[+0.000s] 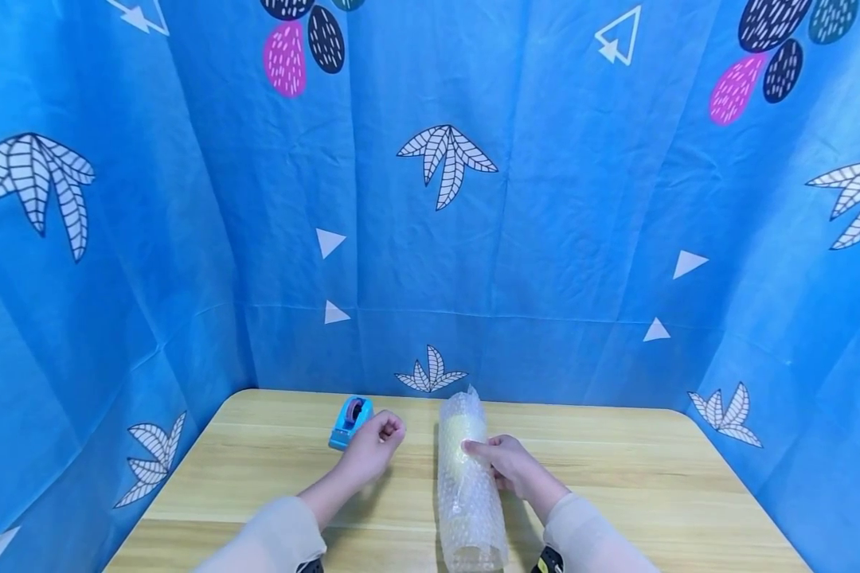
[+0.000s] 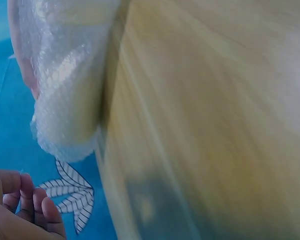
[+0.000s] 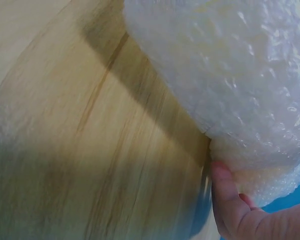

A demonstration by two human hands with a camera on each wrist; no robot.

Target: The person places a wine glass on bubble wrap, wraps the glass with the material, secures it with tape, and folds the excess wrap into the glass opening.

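A bubble-wrapped cylinder (image 1: 466, 509) lies lengthwise on the table, something pale yellow showing through the wrap. My right hand (image 1: 512, 464) grips its right side, the thumb on top and the other fingers lower down, partly hidden. Left of the roll and apart from it, my left hand (image 1: 374, 447) is raised beside a blue tape dispenser (image 1: 344, 434). Its thumb and index finger meet; in the left wrist view a faint clear sliver, apparently a piece of tape (image 2: 23, 172), shows at the fingertips. The right wrist view has the right hand's fingers (image 3: 222, 175) against the wrap.
A light wood table (image 1: 616, 477) with rounded far corners carries everything. Blue patterned cloth (image 1: 430, 263) hangs behind it and along both sides. The dispenser stands near the table's far edge, left of the roll.
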